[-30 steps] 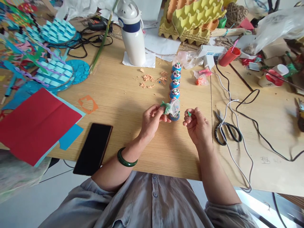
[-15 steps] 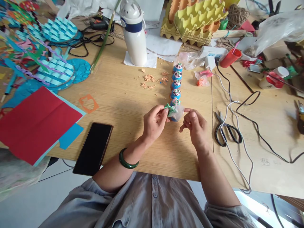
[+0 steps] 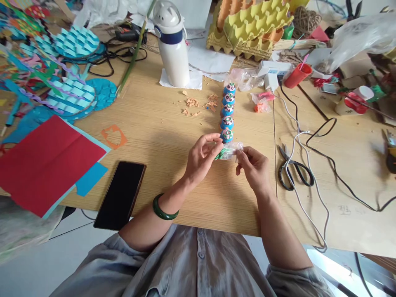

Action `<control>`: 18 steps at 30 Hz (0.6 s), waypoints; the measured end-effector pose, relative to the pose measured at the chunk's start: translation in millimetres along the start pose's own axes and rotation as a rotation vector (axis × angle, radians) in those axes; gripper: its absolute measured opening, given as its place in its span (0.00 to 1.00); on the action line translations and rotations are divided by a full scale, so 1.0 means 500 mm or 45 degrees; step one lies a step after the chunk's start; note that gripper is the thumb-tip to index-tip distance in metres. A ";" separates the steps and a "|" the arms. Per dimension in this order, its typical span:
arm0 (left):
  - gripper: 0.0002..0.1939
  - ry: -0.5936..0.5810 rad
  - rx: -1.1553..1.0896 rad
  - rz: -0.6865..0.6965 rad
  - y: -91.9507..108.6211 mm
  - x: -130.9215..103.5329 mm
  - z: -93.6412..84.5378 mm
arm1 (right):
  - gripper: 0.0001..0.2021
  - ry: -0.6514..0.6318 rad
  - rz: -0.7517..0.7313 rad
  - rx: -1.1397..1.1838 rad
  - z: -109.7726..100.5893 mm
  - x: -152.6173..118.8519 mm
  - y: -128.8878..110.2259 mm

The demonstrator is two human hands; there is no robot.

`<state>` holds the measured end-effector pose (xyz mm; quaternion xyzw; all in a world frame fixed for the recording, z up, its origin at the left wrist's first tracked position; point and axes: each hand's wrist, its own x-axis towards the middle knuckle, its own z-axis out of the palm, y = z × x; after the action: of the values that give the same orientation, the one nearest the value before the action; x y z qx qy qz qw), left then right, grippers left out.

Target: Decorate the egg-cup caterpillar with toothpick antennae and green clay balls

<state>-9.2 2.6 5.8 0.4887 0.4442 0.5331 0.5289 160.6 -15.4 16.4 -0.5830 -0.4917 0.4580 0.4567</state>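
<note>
A small clear plastic bag (image 3: pixel 230 151) with soft green material (image 3: pixel 220 154) at its left end is stretched between my hands. My left hand (image 3: pixel 201 159) is closed round the green end, its thumb on top and its fingers curled behind. The bag's right end is pinched between thumb and forefinger of my right hand (image 3: pixel 254 167). Just beyond the bag stands a row (image 3: pixel 228 110) of several blue domes, like egg-tray cups, topped with pink, dark and green decoration. The bag covers the row's near end.
Orange scraps (image 3: pixel 192 102) lie left of the row, and a white bottle (image 3: pixel 175 62) stands behind them. A phone (image 3: pixel 120 194) and red paper (image 3: pixel 51 163) are at left. Scissors (image 3: pixel 293 169) and cables (image 3: pixel 299 144) lie at right. Yellow egg trays (image 3: pixel 256 24) are stacked behind.
My right hand has gone from a pointing finger beside the bag to a pinch on its right end. The bag now lies flatter and is drawn out to the right.
</note>
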 end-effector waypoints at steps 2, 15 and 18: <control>0.22 -0.070 0.023 -0.040 0.005 0.001 -0.003 | 0.19 -0.051 -0.015 -0.020 0.004 -0.004 0.000; 0.12 -0.147 0.368 0.146 -0.002 -0.005 -0.002 | 0.23 -0.334 -0.024 -0.142 0.014 -0.012 0.008; 0.13 -0.134 0.499 0.186 -0.003 -0.005 -0.003 | 0.23 -0.385 0.030 -0.109 0.014 -0.010 0.010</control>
<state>-10.7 0.1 4.1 0.6403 0.4745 0.4470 0.4062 154.1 -20.6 10.6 -0.5321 -0.5671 0.5245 0.3466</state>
